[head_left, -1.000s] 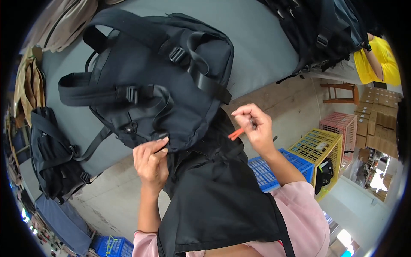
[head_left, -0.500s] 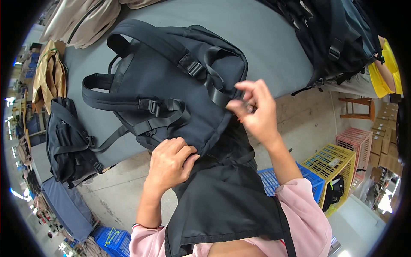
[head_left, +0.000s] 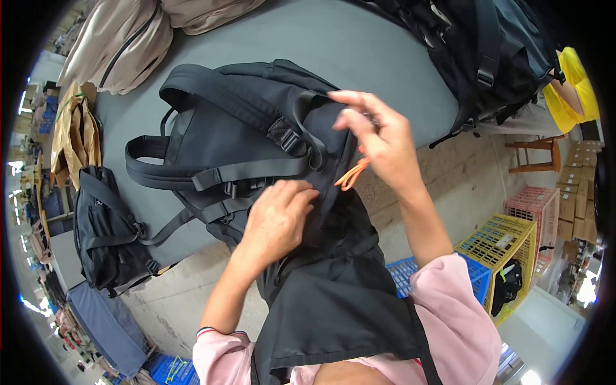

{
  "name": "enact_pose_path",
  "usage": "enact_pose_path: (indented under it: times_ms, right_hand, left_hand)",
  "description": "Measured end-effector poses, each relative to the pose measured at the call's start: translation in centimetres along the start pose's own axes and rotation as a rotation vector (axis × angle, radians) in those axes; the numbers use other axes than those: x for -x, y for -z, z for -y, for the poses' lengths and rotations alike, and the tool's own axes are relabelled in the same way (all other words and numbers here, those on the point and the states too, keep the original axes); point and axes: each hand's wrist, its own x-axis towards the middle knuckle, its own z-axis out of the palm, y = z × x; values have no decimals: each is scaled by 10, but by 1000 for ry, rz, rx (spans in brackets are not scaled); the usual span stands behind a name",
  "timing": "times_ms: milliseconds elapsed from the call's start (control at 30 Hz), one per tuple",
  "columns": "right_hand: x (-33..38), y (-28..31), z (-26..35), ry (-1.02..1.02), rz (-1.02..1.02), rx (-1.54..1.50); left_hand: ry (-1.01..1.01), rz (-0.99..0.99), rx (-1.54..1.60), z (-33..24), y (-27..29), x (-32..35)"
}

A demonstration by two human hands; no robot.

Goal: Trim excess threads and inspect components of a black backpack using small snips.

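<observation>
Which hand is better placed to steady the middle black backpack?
Probably the left hand: it rests on that backpack, while the right hand, with an orange cord hanging below it, seems to hold something small.

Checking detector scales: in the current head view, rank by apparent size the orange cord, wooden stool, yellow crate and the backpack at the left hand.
1. Backpack, clearly largest
2. Yellow crate
3. Wooden stool
4. Orange cord

Image size only: crate and stool sit farther off.
</observation>
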Motion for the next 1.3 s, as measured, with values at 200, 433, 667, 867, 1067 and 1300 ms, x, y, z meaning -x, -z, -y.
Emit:
enact_pose_path:
  times_ms: [200,433,667,867,1067,1300]
  right_hand:
    - [3,-6,-43,-53,-233,384]
    - [-1,-23,-81,-193,-363,-201]
    - [10,-21,-70,-294,-304,-401]
    - [37,-17,-84,-412,-72,-815]
    - [52,-7,-79,-380,50,-565]
    - [33,13,-49,-247,11,-130]
  left_hand:
    - [-74,-126,-37,6,4,-50]
    - [-2,-205,-241,12,17,-117]
    - [-390,-150,-213,65,5,-136]
    - [105,220,179,57,-1,-133]
    - [362,103,698,54,-31,-105]
    - [459,19,688,44,-26,-105]
